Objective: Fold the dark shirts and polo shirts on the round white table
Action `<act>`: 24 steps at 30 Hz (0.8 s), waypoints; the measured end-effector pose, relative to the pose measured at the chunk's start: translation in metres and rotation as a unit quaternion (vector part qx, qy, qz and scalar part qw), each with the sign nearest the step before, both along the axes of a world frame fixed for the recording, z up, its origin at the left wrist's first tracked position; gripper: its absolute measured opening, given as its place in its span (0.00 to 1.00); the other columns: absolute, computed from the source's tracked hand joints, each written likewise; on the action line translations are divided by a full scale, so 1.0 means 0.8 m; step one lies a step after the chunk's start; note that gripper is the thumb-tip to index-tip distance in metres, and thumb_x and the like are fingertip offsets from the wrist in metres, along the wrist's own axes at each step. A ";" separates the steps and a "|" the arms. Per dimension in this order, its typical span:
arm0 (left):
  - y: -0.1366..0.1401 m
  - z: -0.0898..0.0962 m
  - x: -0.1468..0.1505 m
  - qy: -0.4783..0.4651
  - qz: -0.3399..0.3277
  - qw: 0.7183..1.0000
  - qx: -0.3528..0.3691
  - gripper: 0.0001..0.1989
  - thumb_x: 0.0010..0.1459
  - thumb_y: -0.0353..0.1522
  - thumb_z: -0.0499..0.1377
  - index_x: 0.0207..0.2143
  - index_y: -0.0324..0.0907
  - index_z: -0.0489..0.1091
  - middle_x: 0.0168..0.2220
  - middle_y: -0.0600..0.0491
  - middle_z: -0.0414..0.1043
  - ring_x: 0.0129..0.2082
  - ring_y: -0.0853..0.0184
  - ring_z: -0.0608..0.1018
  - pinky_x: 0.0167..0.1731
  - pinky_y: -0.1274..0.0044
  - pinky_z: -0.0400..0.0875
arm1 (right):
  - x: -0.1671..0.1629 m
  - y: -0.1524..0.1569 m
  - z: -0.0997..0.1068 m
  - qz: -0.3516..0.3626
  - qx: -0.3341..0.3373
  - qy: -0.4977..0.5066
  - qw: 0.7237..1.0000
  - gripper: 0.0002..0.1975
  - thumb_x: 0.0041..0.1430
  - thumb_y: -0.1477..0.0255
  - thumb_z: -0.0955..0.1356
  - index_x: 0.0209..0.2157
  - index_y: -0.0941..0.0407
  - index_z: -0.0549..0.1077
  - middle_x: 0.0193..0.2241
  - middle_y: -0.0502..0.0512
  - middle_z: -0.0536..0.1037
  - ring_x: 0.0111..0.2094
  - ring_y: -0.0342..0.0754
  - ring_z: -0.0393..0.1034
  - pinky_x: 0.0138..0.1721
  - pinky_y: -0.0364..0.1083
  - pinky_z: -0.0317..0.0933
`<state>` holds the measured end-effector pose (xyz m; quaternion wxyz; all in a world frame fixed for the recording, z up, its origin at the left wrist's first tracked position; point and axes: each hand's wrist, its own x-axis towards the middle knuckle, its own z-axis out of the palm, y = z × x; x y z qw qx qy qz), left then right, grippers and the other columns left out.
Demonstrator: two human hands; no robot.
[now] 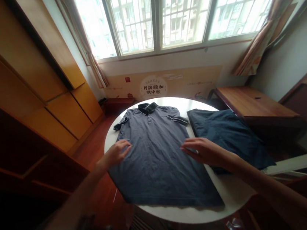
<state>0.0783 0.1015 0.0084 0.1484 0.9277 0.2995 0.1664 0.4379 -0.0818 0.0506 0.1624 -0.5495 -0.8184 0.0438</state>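
A dark grey polo shirt (158, 158) lies spread face up, its black collar (147, 108) toward the window. Its short sleeves stick out at both sides and have black cuffs with white edging. My left hand (118, 152) is over the shirt's left side edge, fingers apart and bent inward. Across from it, my right hand (199, 149) is at the right side edge, with a gap between thumb and fingers. Neither hand grips any cloth; whether the fingertips touch the shirt is unclear. To the right lies a folded dark navy garment (224, 132).
The white round table (209, 212) carries both garments, and the shirt's hem hangs near its front edge. A wooden desk (254, 101) stands at the right, wooden cabinets (59, 114) at the left. Beyond the table is a barred window (156, 18) with curtains.
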 end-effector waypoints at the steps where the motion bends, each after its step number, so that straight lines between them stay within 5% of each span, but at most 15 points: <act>1: 0.027 -0.004 0.025 0.007 0.010 1.000 0.012 0.16 0.68 0.36 0.49 0.48 0.42 0.74 0.49 0.46 0.76 0.51 0.62 0.76 0.57 0.71 0.68 | -0.002 0.038 0.001 0.008 -0.021 -0.004 1.000 0.16 0.70 0.68 0.60 0.39 0.55 0.78 0.37 0.59 0.80 0.38 0.49 0.76 0.43 0.44 0.65; 5: 0.119 -0.021 0.107 0.105 0.088 0.991 0.002 0.22 0.67 0.35 0.48 0.60 0.40 0.67 0.64 0.46 0.64 0.65 0.63 0.64 0.66 0.71 0.55 | -0.018 0.162 -0.028 -0.032 -0.107 -0.072 0.991 0.18 0.68 0.73 0.61 0.55 0.63 0.72 0.54 0.66 0.74 0.55 0.52 0.69 0.57 0.45 0.58; 8: 0.169 -0.033 0.123 0.143 0.170 0.975 -0.018 0.27 0.68 0.39 0.46 0.66 0.39 0.59 0.69 0.42 0.53 0.70 0.56 0.54 0.66 0.59 0.50 | -0.023 0.207 -0.061 -0.072 -0.135 -0.100 0.983 0.23 0.69 0.70 0.60 0.61 0.66 0.65 0.61 0.70 0.66 0.63 0.55 0.60 0.63 0.49 0.51; 13: 0.225 -0.054 0.081 0.173 0.295 0.939 -0.042 0.34 0.67 0.49 0.42 0.70 0.45 0.52 0.72 0.40 0.43 0.71 0.44 0.46 0.63 0.45 0.43 | 0.013 0.231 -0.085 -0.233 -0.177 -0.088 0.952 0.33 0.70 0.53 0.53 0.70 0.55 0.52 0.69 0.72 0.49 0.67 0.72 0.46 0.60 0.71 0.46; 19: 0.248 -0.068 0.057 0.177 0.362 0.914 -0.034 0.35 0.65 0.51 0.38 0.71 0.50 0.49 0.72 0.44 0.42 0.71 0.48 0.47 0.63 0.46 0.44 | 0.061 0.242 -0.098 -0.444 -0.090 -0.024 0.891 0.37 0.70 0.55 0.52 0.70 0.65 0.48 0.68 0.80 0.48 0.66 0.70 0.50 0.59 0.61 0.53; 24: 0.247 -0.061 0.072 0.175 0.382 0.907 -0.009 0.32 0.65 0.46 0.44 0.67 0.42 0.58 0.69 0.36 0.51 0.68 0.40 0.53 0.61 0.42 0.45 | 0.049 0.238 -0.103 -0.447 -0.018 -0.043 0.893 0.33 0.68 0.63 0.57 0.68 0.67 0.54 0.67 0.78 0.53 0.64 0.72 0.50 0.56 0.60 0.57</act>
